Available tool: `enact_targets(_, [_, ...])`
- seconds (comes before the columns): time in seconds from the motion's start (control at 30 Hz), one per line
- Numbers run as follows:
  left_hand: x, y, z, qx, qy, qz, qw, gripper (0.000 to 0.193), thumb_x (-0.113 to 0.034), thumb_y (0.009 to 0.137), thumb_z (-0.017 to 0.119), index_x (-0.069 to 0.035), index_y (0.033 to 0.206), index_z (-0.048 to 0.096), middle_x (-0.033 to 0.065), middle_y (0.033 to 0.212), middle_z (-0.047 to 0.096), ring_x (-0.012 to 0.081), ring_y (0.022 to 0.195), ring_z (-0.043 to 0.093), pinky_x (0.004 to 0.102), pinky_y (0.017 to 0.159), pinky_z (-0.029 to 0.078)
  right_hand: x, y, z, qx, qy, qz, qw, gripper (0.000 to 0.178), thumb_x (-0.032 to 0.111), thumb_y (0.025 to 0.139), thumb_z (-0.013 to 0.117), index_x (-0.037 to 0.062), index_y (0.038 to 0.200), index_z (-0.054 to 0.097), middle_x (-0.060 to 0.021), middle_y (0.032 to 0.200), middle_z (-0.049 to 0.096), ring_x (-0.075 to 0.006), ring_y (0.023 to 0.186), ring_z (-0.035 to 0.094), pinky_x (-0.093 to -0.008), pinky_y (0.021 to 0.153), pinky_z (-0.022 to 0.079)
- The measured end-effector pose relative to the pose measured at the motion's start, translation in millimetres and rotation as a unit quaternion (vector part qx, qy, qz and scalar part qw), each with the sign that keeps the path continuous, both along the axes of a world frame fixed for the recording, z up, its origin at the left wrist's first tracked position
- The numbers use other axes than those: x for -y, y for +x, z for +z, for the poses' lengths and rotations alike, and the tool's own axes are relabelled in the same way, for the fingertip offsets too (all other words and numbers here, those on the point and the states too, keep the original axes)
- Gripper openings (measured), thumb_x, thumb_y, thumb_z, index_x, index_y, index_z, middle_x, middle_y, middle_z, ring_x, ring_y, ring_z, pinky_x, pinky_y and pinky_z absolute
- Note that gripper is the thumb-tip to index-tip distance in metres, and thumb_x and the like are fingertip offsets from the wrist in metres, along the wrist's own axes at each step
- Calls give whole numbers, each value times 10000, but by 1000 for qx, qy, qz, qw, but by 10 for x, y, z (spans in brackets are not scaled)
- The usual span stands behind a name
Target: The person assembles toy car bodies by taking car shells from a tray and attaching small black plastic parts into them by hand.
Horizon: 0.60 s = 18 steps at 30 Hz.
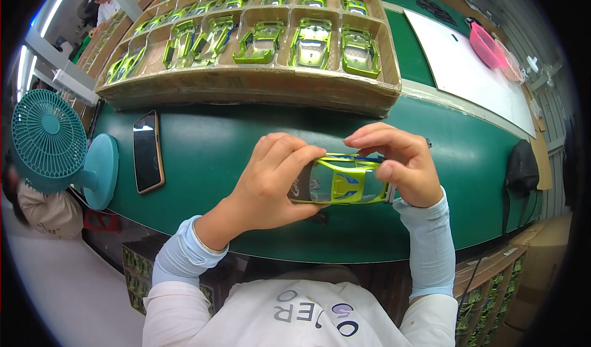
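Just above the green table, a yellow-green toy car body (348,186) with blue markings and clear windows lies crosswise between my hands. My left hand (268,181) is closed round its dark left end, thumb on the near side and fingers on the far side. At its right end, my right hand (403,161) curves over with thumb and fingers apart; the fingertips are at the far edge, and whether they press on it is hard to see. Part of that end is hidden behind the right thumb.
A cardboard box (246,88) with divided compartments of similar car bodies stands at the far side. On the left are a phone (148,153) and a teal fan (101,168). To the right are a white board (474,70), a pink basket (486,47) and a black bag (522,168).
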<state>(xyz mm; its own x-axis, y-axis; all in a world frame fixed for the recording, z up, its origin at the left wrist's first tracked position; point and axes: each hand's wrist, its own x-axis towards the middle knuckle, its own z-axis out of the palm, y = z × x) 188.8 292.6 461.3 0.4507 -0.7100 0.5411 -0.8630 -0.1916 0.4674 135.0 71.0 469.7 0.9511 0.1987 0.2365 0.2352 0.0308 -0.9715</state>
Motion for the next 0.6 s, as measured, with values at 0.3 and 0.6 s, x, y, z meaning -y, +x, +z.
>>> enact_targets(0.3, [-14,8,5,-18,-20,47,999,593,-158,506,779,-39,1021,510,122,917,500,303,856,481,385,754,397,-120,-36,48,-50,38,-36,997,473,156,710,676,-12,1121,514,-111,1046,562,-171,1008,524,-287,888,399])
enact_targets(0.6, [-36,45,10,16,-37,94,995,626,-135,466,795,-24,1017,520,113,907,509,270,840,481,344,734,401,-198,-22,28,-19,78,-110,991,491,121,672,697,14,1115,512,-143,1119,519,-221,1040,497,-319,889,391])
